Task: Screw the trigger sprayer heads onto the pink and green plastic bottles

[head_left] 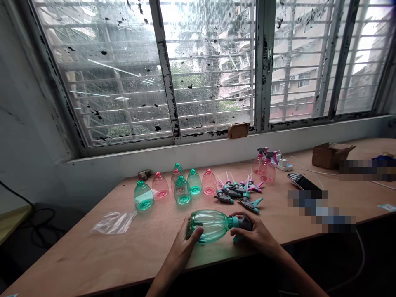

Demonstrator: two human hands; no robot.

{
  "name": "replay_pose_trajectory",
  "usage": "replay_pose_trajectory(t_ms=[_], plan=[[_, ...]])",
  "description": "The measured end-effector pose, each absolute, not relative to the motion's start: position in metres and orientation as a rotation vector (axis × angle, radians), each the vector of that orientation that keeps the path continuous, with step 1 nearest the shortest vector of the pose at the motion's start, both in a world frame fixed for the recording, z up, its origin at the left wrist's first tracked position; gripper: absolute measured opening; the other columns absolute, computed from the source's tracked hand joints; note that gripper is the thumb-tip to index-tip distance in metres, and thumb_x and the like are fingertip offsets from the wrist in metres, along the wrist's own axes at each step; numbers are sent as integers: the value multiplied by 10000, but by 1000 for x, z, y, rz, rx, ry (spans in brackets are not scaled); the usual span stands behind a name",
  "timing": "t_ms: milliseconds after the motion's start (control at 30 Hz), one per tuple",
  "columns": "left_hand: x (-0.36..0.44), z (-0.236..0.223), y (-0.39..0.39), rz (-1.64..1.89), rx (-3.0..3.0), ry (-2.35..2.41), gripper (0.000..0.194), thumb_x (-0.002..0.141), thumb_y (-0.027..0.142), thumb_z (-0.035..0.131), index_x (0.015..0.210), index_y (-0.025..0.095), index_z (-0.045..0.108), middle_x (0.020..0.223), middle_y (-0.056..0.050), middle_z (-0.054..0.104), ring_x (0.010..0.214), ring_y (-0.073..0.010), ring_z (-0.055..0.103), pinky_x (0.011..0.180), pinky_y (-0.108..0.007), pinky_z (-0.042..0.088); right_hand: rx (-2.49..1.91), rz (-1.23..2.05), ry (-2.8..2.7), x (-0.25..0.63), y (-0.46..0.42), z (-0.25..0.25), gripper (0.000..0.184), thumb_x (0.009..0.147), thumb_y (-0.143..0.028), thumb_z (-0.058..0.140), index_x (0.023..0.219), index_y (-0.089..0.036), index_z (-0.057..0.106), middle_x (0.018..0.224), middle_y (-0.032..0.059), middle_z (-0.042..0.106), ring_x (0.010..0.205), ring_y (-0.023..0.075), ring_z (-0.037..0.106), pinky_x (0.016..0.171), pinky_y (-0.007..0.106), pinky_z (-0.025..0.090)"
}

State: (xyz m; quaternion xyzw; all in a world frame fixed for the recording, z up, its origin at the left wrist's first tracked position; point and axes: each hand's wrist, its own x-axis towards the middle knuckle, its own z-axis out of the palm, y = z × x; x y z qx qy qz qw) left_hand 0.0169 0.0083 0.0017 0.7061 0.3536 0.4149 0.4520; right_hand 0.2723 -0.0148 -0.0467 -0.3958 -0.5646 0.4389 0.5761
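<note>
A clear green spray bottle [212,225] lies sideways between my two hands, just above the table's front edge. My left hand [189,238] is wrapped round its base end, with the thumb along the near side. At the neck, my right hand [255,231] grips the grey and teal spray head [243,222], which sits at the bottle's mouth; whether it is fully screwed down I cannot tell. Behind my hands stand several open bottles, among them a green bottle [182,192] and a pink bottle [209,183]. Loose trigger spray heads [238,190] lie piled to their right.
A clear plastic bag [114,222] lies on the wooden table [77,251] at left. Two pink spray bottles with heads [267,170] stand at the back, near a power strip [284,165]. A phone [305,185] and a cardboard box [329,156] are at right.
</note>
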Motion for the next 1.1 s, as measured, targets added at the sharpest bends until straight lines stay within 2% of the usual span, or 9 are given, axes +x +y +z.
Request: replay_pose_trajectory(t_ms=[167, 267, 400, 567, 700, 767, 933, 1033, 1100], plan=[[17, 1, 8, 1028, 1706, 919, 509, 912, 593, 513, 1163, 164, 619, 1141, -112, 677, 1148, -336, 598, 1039, -470, 434, -931, 986, -1300, 272, -15, -46, 458, 689, -406, 861, 1053, -204, 670, 1004, 50, 677, 861, 238, 677, 609, 334, 638], [17, 0, 6, 1029, 1719, 881, 540, 879, 561, 590, 1258, 176, 572, 1215, -114, 651, 1215, -334, 561, 1083, -465, 401, -931, 924, -1335, 273, -16, -42, 409, 721, -398, 843, 1030, -187, 678, 956, 53, 708, 839, 224, 690, 673, 318, 614], [18, -1, 2, 960, 1764, 882, 843, 779, 402, 763, 1490, 253, 335, 1463, -104, 496, 1362, -321, 441, 1170, -463, 304, -861, 1030, -1321, 276, -16, -41, 354, 823, -433, 752, 1013, -160, 632, 721, 38, 730, 669, 198, 701, 637, 308, 577], [17, -7, 4, 925, 1709, 785, 1031, 742, 365, 805, 1549, 252, 174, 1550, -142, 378, 1395, -326, 411, 1174, -465, 312, -854, 1029, -1298, 277, -15, -43, 356, 815, -420, 765, 998, -154, 615, 709, 46, 739, 671, 204, 706, 640, 307, 562], [14, -9, 8, 939, 1624, 884, 902, 792, 492, 734, 1521, 201, 291, 1557, -169, 349, 1404, -368, 389, 1161, -493, 331, -872, 1018, -1290, 275, -16, -40, 367, 802, -428, 775, 993, -153, 623, 719, 42, 734, 676, 201, 706, 638, 302, 564], [14, -7, 7, 914, 1631, 844, 880, 768, 460, 768, 1496, 193, 352, 1567, -153, 340, 1410, -357, 385, 1167, -465, 335, -878, 1034, -1276, 275, -17, -39, 384, 788, -436, 786, 993, -154, 622, 714, 37, 729, 666, 201, 708, 627, 303, 569], [17, 1, 0, 924, 1668, 700, 941, 798, 327, 769, 1548, 305, 201, 1591, -84, 337, 1446, -294, 345, 1212, -455, 243, -886, 1079, -1246, 274, -17, -39, 410, 755, -443, 811, 982, -166, 610, 698, 12, 715, 612, 190, 707, 598, 300, 575], [17, 2, 0, 930, 1654, 709, 990, 788, 385, 774, 1559, 290, 161, 1587, -104, 346, 1456, -318, 322, 1210, -479, 236, -894, 1068, -1258, 273, -18, -39, 404, 762, -451, 802, 972, -169, 604, 680, 8, 713, 597, 186, 706, 588, 292, 572], [17, 2, 2, 924, 1626, 745, 952, 796, 468, 745, 1552, 240, 213, 1559, -137, 389, 1452, -350, 320, 1189, -490, 287, -897, 1065, -1276, 273, -19, -39, 405, 767, -453, 797, 978, -167, 603, 684, 11, 717, 596, 187, 706, 582, 294, 572]])
